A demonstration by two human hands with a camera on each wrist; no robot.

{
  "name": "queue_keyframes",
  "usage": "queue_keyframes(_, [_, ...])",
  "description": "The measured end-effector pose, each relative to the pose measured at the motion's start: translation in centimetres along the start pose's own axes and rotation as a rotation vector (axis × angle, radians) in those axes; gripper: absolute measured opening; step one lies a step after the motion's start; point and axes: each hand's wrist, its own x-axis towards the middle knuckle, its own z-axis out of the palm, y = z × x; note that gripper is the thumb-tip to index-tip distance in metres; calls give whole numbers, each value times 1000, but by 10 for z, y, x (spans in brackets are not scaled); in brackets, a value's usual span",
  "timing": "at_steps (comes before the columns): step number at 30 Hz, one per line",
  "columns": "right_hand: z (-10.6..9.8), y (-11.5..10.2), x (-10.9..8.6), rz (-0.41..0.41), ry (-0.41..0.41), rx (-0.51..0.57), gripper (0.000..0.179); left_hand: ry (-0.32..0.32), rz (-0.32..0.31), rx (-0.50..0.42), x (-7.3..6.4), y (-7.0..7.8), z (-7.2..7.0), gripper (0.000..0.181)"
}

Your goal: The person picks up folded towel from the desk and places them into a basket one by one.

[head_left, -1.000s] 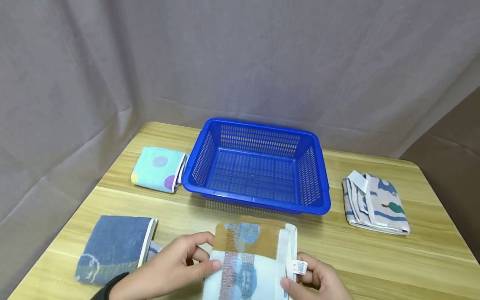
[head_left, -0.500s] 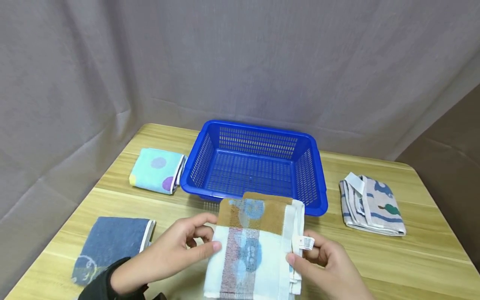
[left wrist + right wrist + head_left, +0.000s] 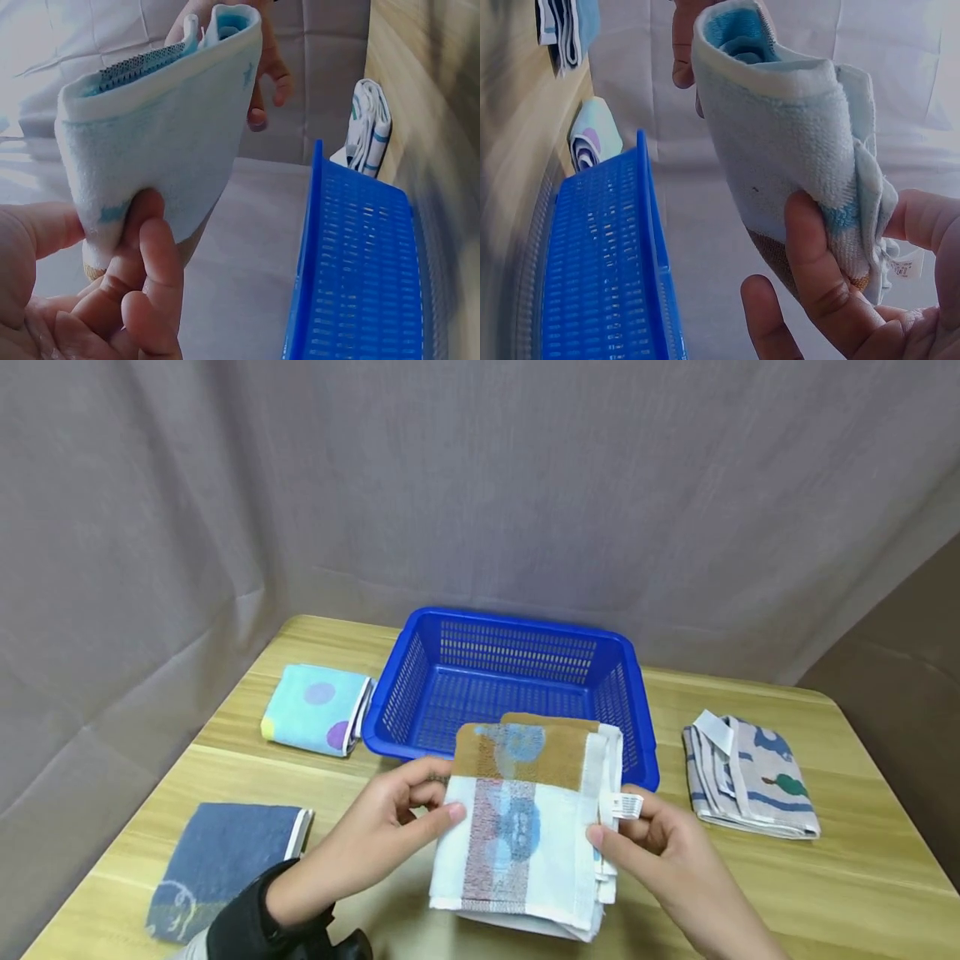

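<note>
A folded towel (image 3: 555, 843), white with a brown band and blue and dull red patterning, is held up above the table between both hands. My left hand (image 3: 397, 827) pinches its left edge, thumb in front and fingers behind. At the right edge, beside a small white label (image 3: 627, 806), my right hand (image 3: 660, 843) pinches the layered hems. In the head view the towel overlaps the near rim of a blue plastic basket (image 3: 517, 620). Both wrist views show the towel's pale underside (image 3: 165, 135) with the fingers pressed against it, and the basket wall (image 3: 600, 262) beyond.
A light blue dotted folded towel (image 3: 315, 706) lies left of the basket. Nearer on the left is a dark blue folded towel (image 3: 225, 860), partly behind the left wrist. A striped grey folded towel (image 3: 757, 777) sits on the right. Grey cloth (image 3: 525, 485) hangs behind the wooden table (image 3: 795, 893).
Both hands have lifted the folded towel up and forward, slightly to the right, so it now overlaps the basket's front. The other towels stay where they were.
</note>
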Motion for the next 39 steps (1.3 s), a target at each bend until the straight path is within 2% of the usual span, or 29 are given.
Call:
queue_keyframes(8, [-5, -1, 17, -49, -28, 29, 24, 26, -33, -91, 14, -5, -2, 29])
queue_keyframes(13, [-8, -3, 26, -79, -27, 41, 27, 53, -31, -74, 21, -6, -4, 33])
queue_keyframes(18, [-9, -3, 43, -86, -25, 85, 34, 71, -31, -60, 41, -16, -12, 32])
queue_keyframes(21, [-8, -2, 54, -67, -33, 116, 38, 71, -44, -38, 53, -22, -16, 32])
queue_keyframes(25, [-8, 1, 67, -10, -37, 131, 41, 80, -65, -6, 60, -25, -21, 34])
queue_keyframes(31, [-11, 3, 80, 98, -8, 77, 41, 82, -130, -53, 66, -26, -22, 36])
queue_keyframes(35, [-12, 4, 87, 119, -1, 30, 44, 73, -153, -86, 68, -29, -25, 38])
queue_keyframes(39, [-12, 4, 94, 120, 17, 2, 44, 55, -158, -66, 71, -29, -31, 42])
